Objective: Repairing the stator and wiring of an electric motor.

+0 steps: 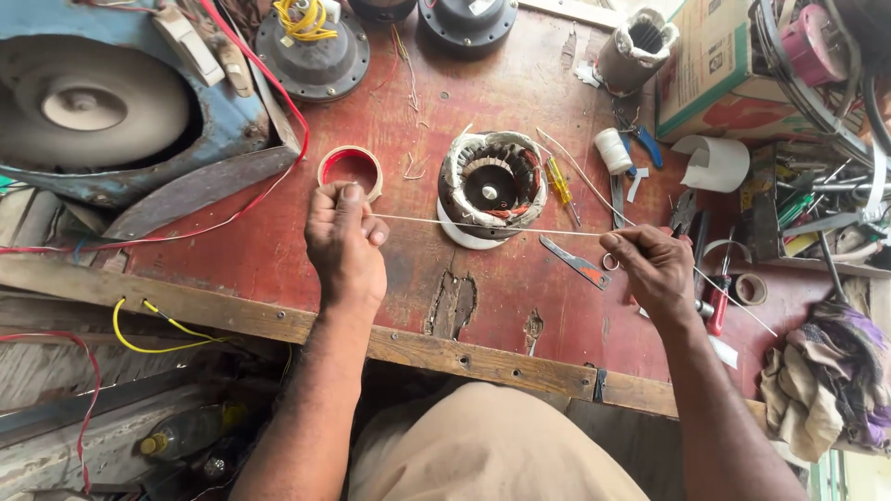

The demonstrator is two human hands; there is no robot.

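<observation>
String (pixel 483 225), thin and white: pulled taut between both hands, just on the near side of the wound stator (pixel 492 186). Ran almost level across the red workbench (pixel 278 232), long axis from hand to hand, dipping slightly toward the right. Passed on beyond the right hand (pixel 654 269), slanting down and outward over the bench edge.

Left hand (pixel 345 243): closed into a loose fist, thumb pressed on top, pinching the string's end. Sat a little nearer the stator than the other hand did. Just beyond its knuckles, touching or nearly so, lay a red tape roll (pixel 350 172).

Right hand: fingers curled together, pinching the string between thumb and forefinger. Just to its left lay a flat metal blade (pixel 575 263); to its right, a red-handled tool (pixel 719 301).

Packages, all beyond the right hand and further right: a brown cardboard box (pixel 715 65) with a red-orange print, standing at the far corner; in front of it a curled sheet of white paper (pixel 713 162); left of that a small white thread spool (pixel 613 150). Could not make out any label worth telling. Between spool and stator lay a yellow-handled screwdriver (pixel 560 183).
</observation>
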